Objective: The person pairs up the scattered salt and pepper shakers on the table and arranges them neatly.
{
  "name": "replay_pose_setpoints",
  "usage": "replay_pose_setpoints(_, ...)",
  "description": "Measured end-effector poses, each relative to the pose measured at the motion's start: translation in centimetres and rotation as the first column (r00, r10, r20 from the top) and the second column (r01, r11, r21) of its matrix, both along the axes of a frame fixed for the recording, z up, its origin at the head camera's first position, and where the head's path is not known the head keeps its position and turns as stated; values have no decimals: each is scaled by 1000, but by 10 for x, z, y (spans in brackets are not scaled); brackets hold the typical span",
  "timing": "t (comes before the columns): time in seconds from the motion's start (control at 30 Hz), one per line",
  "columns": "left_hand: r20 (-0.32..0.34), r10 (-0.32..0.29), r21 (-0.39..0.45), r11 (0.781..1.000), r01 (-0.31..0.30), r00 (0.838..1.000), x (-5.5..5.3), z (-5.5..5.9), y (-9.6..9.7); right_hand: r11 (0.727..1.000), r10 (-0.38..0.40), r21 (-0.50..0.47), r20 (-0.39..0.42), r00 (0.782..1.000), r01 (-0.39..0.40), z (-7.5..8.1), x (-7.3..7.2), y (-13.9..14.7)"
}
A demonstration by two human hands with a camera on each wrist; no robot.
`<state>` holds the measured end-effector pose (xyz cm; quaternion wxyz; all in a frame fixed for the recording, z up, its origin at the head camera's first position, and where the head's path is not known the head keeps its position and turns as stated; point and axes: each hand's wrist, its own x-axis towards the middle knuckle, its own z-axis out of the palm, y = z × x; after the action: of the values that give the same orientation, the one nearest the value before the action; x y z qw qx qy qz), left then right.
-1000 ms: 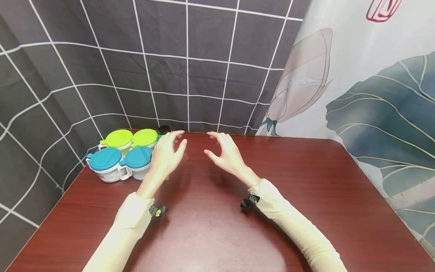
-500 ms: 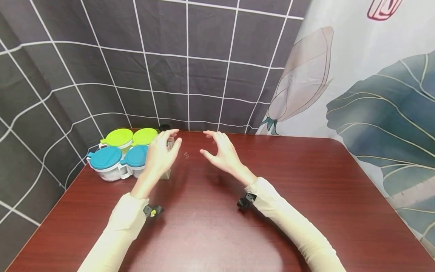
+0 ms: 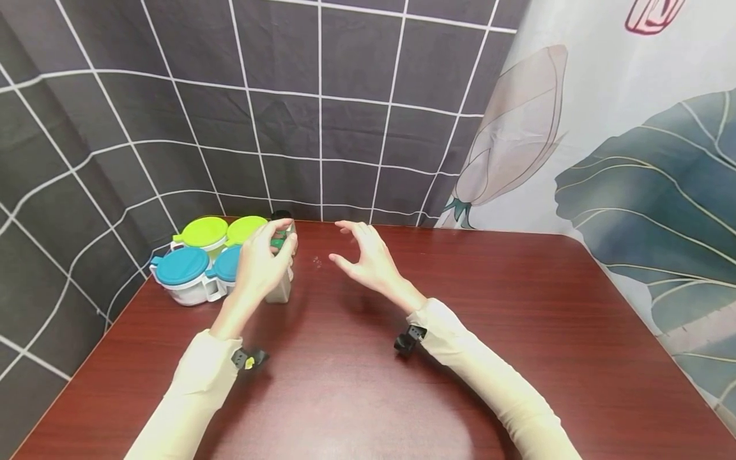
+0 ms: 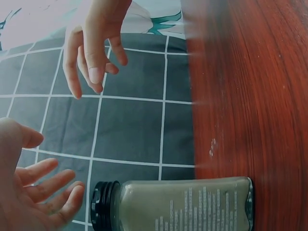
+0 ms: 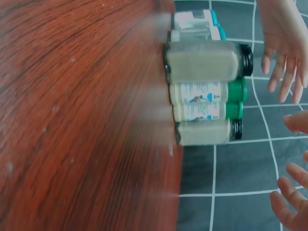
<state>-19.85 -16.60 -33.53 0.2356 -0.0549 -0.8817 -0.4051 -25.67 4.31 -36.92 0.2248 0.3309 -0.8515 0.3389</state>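
My left hand [image 3: 261,262] hovers over a row of jars on the left of the table, fingers loosely bent and holding nothing. Below it in the head view, the front jar [image 3: 278,291] with pale contents is partly covered. The left wrist view shows this jar's black lid [image 4: 103,204] apart from the fingers. Two green-capped bottles [image 5: 207,101] stand between it and another black-lidded jar [image 5: 207,132]. To the right, my right hand [image 3: 370,259] is raised above the table, thumb and fingers spread, touching nothing.
Left of the jars stand containers with lime lids [image 3: 204,231] and blue lids [image 3: 182,266]. A dark gridded curtain [image 3: 356,128] hangs behind the reddish-brown table [image 3: 489,306], with a flowered curtain [image 3: 632,191] at the right.
Both hands have shifted left. My left hand has come over the jars, and more of the front jar and a green cap now show beside it. Nothing has been picked up.
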Motion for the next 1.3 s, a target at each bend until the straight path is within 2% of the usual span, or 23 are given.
replay_pose_setpoints(0.27, -35, 0, 24, 1000, 1, 999, 2, 0, -9, 1000, 17, -13, 37, 999, -17, 2, 2, -10)
replay_pose_setpoints(0.67, -17, 24, 13, 1000, -24, 1000, 11, 3, -18, 998, 51, -36, 65, 997, -48, 2, 5, -23)
replay_pose_setpoints(0.87, -34, 37, 19, 999, -36, 999, 11, 1, -24, 995, 72, -75, 102, 992, -64, 0, 6, -28)
replay_pose_setpoints(1.07, -8, 39, 30, 999, -39, 999, 13, -2, -31, 991, 89, -113, 145, 985, -73, -3, 6, -33)
replay_pose_setpoints(1.3, -13, 80, 35, 996, -80, 997, 17, -4, -38, 988, 109, -125, 170, 979, -88, -4, 8, -38)
